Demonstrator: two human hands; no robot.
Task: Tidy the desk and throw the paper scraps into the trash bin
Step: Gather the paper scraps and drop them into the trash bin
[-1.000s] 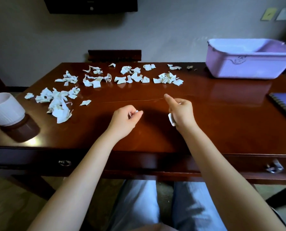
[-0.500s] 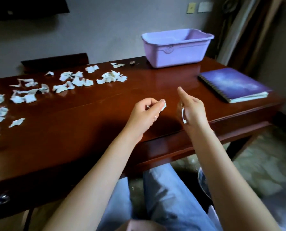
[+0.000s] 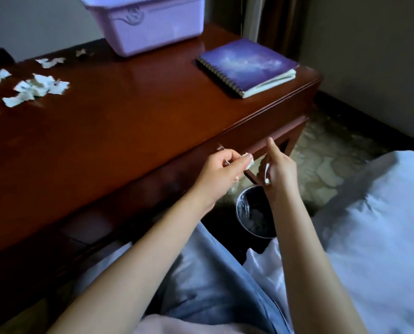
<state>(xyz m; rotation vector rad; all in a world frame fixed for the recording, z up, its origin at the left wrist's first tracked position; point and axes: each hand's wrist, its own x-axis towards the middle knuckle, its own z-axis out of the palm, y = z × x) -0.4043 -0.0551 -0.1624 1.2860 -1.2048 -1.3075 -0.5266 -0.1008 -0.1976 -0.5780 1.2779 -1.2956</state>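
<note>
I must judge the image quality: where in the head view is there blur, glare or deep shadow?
Head view: the paper scraps and lilac bin look motion-smeared; soft glare lies on the desk; the trash bin sits in deep shadow; both hands stay fairly sharp.

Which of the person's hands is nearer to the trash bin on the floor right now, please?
The right hand, holding a scrap, is almost directly above the trash bin. The left hand, pinching another scrap, hangs further left, in front of the desk edge.
</note>
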